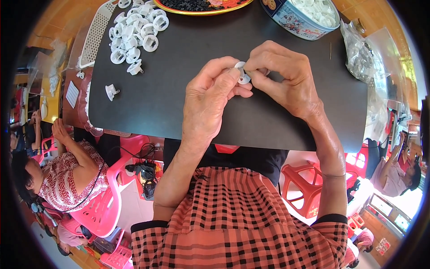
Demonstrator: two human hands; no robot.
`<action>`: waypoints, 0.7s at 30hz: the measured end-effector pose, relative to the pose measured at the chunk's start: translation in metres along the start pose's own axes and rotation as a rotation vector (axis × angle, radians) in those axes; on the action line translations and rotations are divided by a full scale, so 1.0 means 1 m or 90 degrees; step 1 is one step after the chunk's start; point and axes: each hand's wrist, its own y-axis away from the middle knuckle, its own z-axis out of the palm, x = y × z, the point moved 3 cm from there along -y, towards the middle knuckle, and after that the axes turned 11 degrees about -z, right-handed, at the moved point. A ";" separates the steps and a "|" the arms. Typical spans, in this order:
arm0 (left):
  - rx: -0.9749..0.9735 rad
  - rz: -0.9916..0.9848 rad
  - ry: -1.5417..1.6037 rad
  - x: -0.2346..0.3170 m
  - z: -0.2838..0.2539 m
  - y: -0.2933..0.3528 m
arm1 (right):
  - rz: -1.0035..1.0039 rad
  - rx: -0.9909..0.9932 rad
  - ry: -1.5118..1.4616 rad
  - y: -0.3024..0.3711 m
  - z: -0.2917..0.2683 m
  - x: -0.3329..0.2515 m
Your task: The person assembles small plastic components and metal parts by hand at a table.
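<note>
Over the middle of the dark tabletop, my left hand (pixel 208 96) grips a small white round plastic part (pixel 242 74) between thumb and fingers. At the part's right side is my right hand (pixel 284 76), its thumb and forefinger pinched together; whatever sits between those fingertips is hidden. A heap of similar white plastic parts (pixel 133 33), some with dark pieces inside, lies at the far left of the table. One single white part (pixel 111 92) rests apart from the heap, nearer to me.
At the far edge stands a red and gold tray (pixel 197 10) of small black pieces. A round tin (pixel 304 28) holds many white pieces. Clear plastic bags (pixel 360 56) lie at the right, near a thin needle-like rod (pixel 330 51). A white basket (pixel 96 33) is left; people sit on both sides.
</note>
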 end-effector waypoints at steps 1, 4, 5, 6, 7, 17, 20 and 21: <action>0.004 0.002 -0.015 0.000 0.000 0.000 | -0.001 0.001 0.001 0.000 0.000 0.000; 0.007 0.003 -0.026 0.000 0.000 0.000 | 0.018 -0.001 -0.036 0.001 -0.002 0.005; 0.009 0.000 -0.022 0.000 0.000 0.000 | 0.047 -0.002 -0.062 0.001 -0.002 0.007; 0.008 0.001 -0.023 0.000 0.000 -0.001 | 0.075 -0.004 -0.089 0.002 -0.001 0.009; 0.004 0.000 -0.011 0.000 0.000 -0.001 | 0.074 -0.004 -0.089 0.003 0.000 0.010; -0.007 0.011 0.012 0.000 -0.002 0.000 | 0.208 0.039 -0.313 0.006 0.003 0.018; -0.012 0.007 0.034 0.000 -0.003 -0.001 | 0.210 0.049 -0.322 0.006 0.002 0.017; -0.013 0.006 0.034 0.000 -0.003 -0.001 | 0.207 0.054 -0.313 0.006 0.002 0.017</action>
